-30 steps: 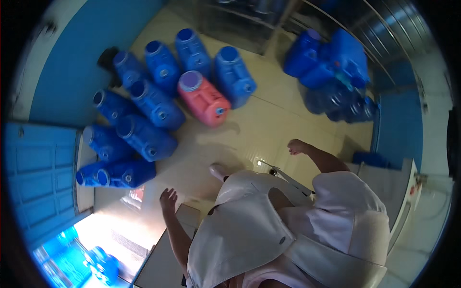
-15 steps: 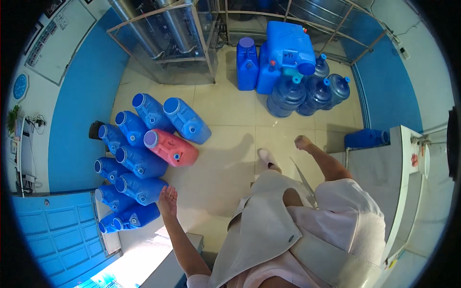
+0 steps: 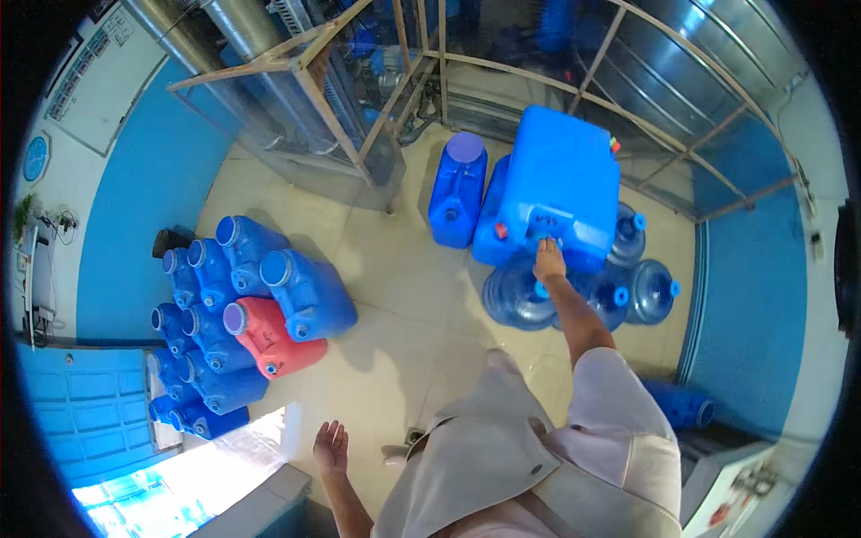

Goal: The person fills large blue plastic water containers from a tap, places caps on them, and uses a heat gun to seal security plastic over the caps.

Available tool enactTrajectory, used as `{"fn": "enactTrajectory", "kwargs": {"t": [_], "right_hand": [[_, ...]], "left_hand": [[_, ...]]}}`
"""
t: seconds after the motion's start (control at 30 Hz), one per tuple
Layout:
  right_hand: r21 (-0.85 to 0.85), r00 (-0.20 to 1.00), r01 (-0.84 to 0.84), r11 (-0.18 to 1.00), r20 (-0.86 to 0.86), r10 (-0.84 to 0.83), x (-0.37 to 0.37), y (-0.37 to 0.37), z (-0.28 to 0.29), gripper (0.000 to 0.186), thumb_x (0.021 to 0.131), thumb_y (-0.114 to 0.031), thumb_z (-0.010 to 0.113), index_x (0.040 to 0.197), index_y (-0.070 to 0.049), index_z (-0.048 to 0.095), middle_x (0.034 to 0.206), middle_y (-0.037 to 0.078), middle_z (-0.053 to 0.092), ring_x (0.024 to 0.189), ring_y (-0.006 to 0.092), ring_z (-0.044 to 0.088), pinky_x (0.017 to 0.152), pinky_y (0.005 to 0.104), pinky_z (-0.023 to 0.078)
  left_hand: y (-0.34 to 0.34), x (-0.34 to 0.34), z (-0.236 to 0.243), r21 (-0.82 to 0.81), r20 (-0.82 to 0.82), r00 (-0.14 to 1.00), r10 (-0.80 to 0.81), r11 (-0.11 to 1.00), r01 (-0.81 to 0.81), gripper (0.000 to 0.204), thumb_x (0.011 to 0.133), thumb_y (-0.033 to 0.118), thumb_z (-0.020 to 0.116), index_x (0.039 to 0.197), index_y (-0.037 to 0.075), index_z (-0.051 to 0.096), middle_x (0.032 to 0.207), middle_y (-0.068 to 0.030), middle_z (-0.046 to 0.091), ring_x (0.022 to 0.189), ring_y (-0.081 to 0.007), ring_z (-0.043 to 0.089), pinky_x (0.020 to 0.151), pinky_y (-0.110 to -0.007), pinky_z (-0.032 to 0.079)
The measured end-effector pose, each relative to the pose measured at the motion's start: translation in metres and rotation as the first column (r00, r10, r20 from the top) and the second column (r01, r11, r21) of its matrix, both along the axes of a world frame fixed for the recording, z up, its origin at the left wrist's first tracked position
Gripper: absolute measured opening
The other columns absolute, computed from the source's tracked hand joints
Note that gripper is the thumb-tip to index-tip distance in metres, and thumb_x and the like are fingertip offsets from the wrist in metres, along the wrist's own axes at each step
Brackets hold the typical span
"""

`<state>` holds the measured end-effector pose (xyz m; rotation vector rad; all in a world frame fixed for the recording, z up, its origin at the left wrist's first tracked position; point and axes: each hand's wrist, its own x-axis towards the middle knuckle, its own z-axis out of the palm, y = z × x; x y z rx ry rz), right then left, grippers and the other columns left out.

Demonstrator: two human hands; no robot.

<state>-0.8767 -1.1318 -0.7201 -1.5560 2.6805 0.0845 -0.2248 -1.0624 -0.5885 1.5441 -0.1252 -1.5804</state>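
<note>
My right hand (image 3: 549,262) reaches forward to the handle on the near face of a large blue jerrycan (image 3: 565,170), its fingers closed there. That jerrycan lies on top of other containers. Beneath and beside it stand clear blue round water bottles (image 3: 520,296) with light blue caps. To its left is an upright blue jerrycan with a purple lid (image 3: 456,202), and a smaller blue one with a red cap (image 3: 493,242) is partly covered. Low on the left, my left hand (image 3: 332,446) hangs in the air, fingers apart, holding nothing.
At left stand several blue jugs (image 3: 309,296) with taps and one red jug (image 3: 278,336). A metal-framed enclosure (image 3: 359,134) with steel tubes rises ahead. Another blue container (image 3: 677,403) lies by the right wall, near a white counter (image 3: 735,493). A blue door (image 3: 72,394) is at left.
I have moved forward toward the stacked containers. My right hand has gone from hanging free to the large jerrycan's handle. The left hand has moved away from the jugs at left.
</note>
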Motion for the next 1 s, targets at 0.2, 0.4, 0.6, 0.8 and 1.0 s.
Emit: {"fn": "enactTrajectory", "kwargs": {"t": [0.2,0.4,0.6,0.8,1.0], "right_hand": [[0.350,0.954,-0.230,0.908,0.266,0.139,-0.046,-0.046,-0.004,0.044,0.073,-0.012,0.053,0.115,-0.003,0.045,0.109,0.023,0.056,0.103,0.0373,0.054,0.092,0.0475,0.040],[0.040,0.956,-0.253,0.967,0.163,0.244,-0.087,-0.069,0.108,0.025,0.073,-0.011,0.052,0.096,-0.005,0.051,0.087,0.025,0.062,0.084,0.0375,0.062,0.074,0.0495,0.048],[-0.264,0.695,-0.557,0.787,0.371,0.616,0.045,-0.068,0.390,0.049,0.069,-0.023,0.062,0.111,0.000,0.053,0.093,0.025,0.061,0.085,0.0386,0.059,0.074,0.0448,0.047],[-0.314,0.198,-0.844,0.435,0.570,0.797,0.319,0.070,0.420,0.038,0.075,-0.029,0.059,0.100,-0.002,0.056,0.086,0.025,0.060,0.080,0.0404,0.059,0.068,0.0462,0.046],[-0.817,-0.766,-0.576,-0.031,0.526,0.370,0.494,0.234,0.533,0.025,0.091,-0.023,0.038,0.092,0.000,0.048,0.070,0.019,0.055,0.059,0.0343,0.056,0.055,0.0417,0.041]], "left_hand": [[-0.008,-0.096,0.014,-0.010,0.115,0.992,-0.045,0.999,0.047,0.030,0.091,0.019,0.043,0.116,0.002,0.044,0.101,-0.0135,0.058,0.090,-0.0241,0.058,0.078,-0.033,0.049],[0.002,-0.126,0.097,-0.064,0.335,0.908,-0.250,0.956,0.286,0.028,0.090,0.019,0.047,0.111,0.001,0.049,0.096,-0.0097,0.061,0.084,-0.0176,0.059,0.076,-0.028,0.047],[0.080,-0.131,0.183,-0.161,0.494,0.799,-0.343,0.867,0.472,0.027,0.088,0.019,0.049,0.102,0.001,0.062,0.096,-0.0076,0.064,0.091,-0.0149,0.058,0.084,-0.028,0.044],[0.152,-0.156,0.272,-0.446,0.319,0.850,-0.419,0.725,0.524,0.044,0.093,0.031,0.046,0.122,-0.001,0.047,0.112,-0.0078,0.056,0.098,-0.0161,0.054,0.088,-0.030,0.042],[0.296,-0.098,0.371,-0.580,0.299,0.873,0.385,0.800,-0.155,0.047,0.089,0.028,0.054,0.123,-0.003,0.042,0.121,-0.0153,0.049,0.115,-0.0191,0.044,0.097,-0.031,0.035]]}}
